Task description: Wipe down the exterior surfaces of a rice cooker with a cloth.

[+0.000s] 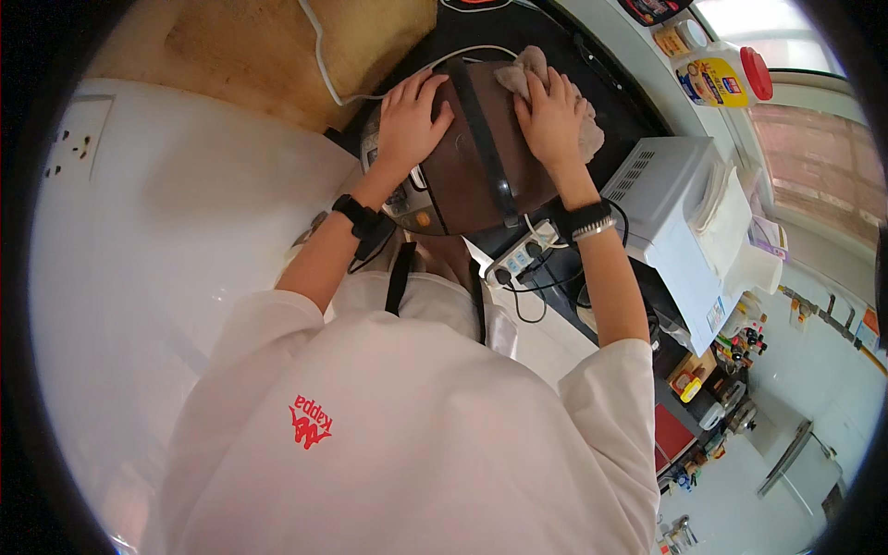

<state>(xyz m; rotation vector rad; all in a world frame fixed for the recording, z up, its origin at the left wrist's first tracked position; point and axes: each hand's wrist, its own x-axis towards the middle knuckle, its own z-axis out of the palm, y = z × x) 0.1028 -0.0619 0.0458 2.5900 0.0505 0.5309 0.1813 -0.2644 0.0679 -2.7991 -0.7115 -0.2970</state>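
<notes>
A rice cooker with a brown lid [454, 184] stands before me on a dark countertop [617, 104]. Its black carrying handle [485, 135] lies across the lid, between my two hands. My left hand [411, 121] rests on the cooker's left side, above the control panel [416, 211], fingers spread and nothing held. Under my right hand [555, 125] is a crumpled, pinkish-grey cloth [592, 135], pressed against the cooker's right side. The cloth sticks out beyond my fingertips and along the outer side of the hand.
A white power strip [517, 260] with plugs and cords lies close to the cooker's near right side. To the right stands a white microwave oven [645, 180] with cloths on top. A red-lidded jar [721, 76] stands on the windowsill. A white cable [319, 52] hangs by a wooden board [277, 48].
</notes>
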